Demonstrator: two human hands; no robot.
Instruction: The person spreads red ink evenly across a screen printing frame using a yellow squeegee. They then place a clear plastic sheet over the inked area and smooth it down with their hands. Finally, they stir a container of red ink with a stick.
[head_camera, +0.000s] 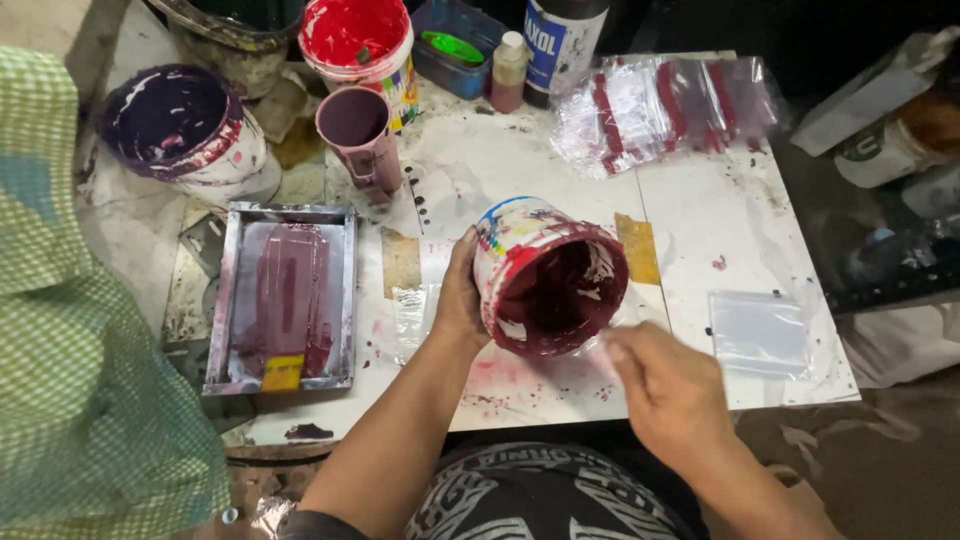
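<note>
- Paint-stained white bench (700, 215) fills your view, smeared with red and purple blotches.
- Your left hand (458, 300) wraps the side of a tilted, paint-caked plastic tub with a dark maroon inside (548, 277); its grip is pressed around the tub wall, mouth turned towards you.
- Your right hand (672, 392) sits just below the tub's rim, fingertips near the lip; whether its grip pinches anything you cannot tell.
- Left of the tub lies a shallow metal tray coated in purple ink (283, 298), with a yellow-handled scraper (283, 372) at its near end.
- Farther back stand a mauve plastic cup (360, 135), a purple-lined white bucket (185, 135) and a red-filled tub (358, 40).
- A bundle of clear plastic bags (665, 110) lies back right; another clear bag (760, 332) rests near your right hand.
</note>
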